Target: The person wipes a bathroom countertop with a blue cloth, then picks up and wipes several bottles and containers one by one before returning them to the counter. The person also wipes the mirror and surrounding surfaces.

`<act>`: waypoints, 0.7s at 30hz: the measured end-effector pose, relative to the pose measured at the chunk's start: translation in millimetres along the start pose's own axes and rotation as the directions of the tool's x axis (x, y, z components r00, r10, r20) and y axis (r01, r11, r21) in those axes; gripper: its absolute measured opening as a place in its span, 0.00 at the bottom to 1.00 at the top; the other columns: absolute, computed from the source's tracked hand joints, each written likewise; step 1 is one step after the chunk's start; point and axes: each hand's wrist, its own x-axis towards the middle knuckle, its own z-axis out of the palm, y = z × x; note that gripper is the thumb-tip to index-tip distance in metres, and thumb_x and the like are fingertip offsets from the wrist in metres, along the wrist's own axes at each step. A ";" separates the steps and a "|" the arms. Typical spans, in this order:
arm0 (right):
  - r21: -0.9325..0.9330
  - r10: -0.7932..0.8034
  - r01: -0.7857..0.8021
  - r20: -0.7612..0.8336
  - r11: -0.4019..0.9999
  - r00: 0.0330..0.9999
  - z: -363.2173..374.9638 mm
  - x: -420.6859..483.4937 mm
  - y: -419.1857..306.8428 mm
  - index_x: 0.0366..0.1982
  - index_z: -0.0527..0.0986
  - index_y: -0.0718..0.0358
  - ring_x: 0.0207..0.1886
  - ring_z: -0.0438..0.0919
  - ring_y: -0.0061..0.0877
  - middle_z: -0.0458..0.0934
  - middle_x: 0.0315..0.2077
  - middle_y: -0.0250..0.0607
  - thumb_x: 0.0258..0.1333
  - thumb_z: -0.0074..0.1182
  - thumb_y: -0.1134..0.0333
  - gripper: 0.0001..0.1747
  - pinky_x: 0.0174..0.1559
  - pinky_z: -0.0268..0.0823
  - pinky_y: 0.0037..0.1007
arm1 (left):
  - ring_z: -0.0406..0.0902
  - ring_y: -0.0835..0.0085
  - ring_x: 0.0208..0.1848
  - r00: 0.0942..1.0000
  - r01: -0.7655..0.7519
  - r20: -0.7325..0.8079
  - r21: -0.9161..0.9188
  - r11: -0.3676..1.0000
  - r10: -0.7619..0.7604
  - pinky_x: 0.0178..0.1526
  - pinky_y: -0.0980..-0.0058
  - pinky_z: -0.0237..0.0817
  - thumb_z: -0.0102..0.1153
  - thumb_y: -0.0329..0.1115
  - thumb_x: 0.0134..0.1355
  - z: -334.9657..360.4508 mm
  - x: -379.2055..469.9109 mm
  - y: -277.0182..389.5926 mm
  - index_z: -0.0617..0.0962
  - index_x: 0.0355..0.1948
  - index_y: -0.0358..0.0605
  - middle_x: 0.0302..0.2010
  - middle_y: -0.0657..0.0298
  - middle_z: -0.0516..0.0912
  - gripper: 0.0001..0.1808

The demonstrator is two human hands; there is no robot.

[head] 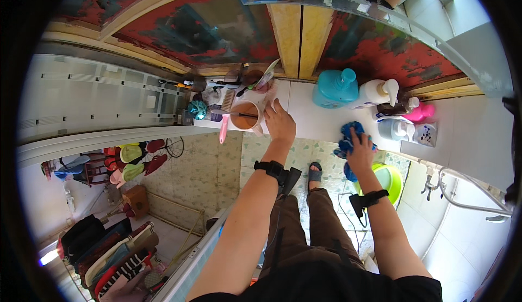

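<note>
My left hand (280, 121) is over the white ledge (301, 116), right beside a mug (244, 115) with a long thin handle lying across its mouth. The fingers hide the contact, so I cannot tell whether they grip the mug or only rest by it. My right hand (361, 153) holds a crumpled blue cloth (346, 139) at the front edge of the ledge. Part of the cloth hangs over that edge. Left of the mug lie a comb (228, 100) and a pink-handled brush (224, 129).
A turquoise bottle (335, 90), a white pump bottle (373, 93) and several smaller bottles stand on the right. Cups with toothbrushes (224, 85) crowd the back left. A glass shelf (359, 10) juts overhead. Below are a lime-green basin (389, 181) and a tap (428, 185).
</note>
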 end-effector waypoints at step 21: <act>0.047 -0.098 0.103 -0.089 0.994 0.991 11.2 1.8 32.5 0.67 0.61 0.48 0.53 0.67 0.49 0.65 0.53 0.49 0.39 0.66 0.67 0.49 0.53 0.69 0.45 | 0.82 0.69 0.34 0.896 0.440 0.291 -0.687 0.578 -0.337 0.28 0.75 0.67 0.51 0.31 0.63 -11.7 7.9 17.7 0.76 0.50 0.38 0.33 0.58 0.80 0.15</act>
